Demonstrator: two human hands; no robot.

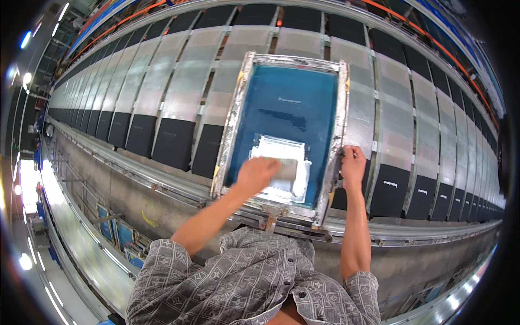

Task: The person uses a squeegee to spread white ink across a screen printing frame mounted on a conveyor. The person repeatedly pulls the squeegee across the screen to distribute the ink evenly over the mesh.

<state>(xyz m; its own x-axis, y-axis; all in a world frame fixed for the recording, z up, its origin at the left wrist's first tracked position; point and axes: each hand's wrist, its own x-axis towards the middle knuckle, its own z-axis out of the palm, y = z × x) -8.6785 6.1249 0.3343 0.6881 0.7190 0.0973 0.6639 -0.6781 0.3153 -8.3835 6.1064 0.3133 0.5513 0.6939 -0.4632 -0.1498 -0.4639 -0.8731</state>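
A screen-printing screen (295, 78) with blue mesh lies before me, its worn metal frame (295, 60) smeared with ink. White ink (279, 145) pools on the lower part of the mesh. My left hand (259, 172), slightly blurred, is closed on a flat greyish squeegee (287, 170) standing in that ink. A dark smear (281, 119) crosses the mesh above the ink, and small light lettering shows higher up. My right hand (353, 163) is at the frame's right edge, its fingers closed on it; the fingertips are partly hidden.
A long row of pale printing pallets (181, 89) carries black fabric pieces (172, 143); some on the right bear white prints (390, 184). A metal rail (411, 237) runs along the near side, with a bracket (269, 218) below the screen. More framed screens (125, 236) stand lower left.
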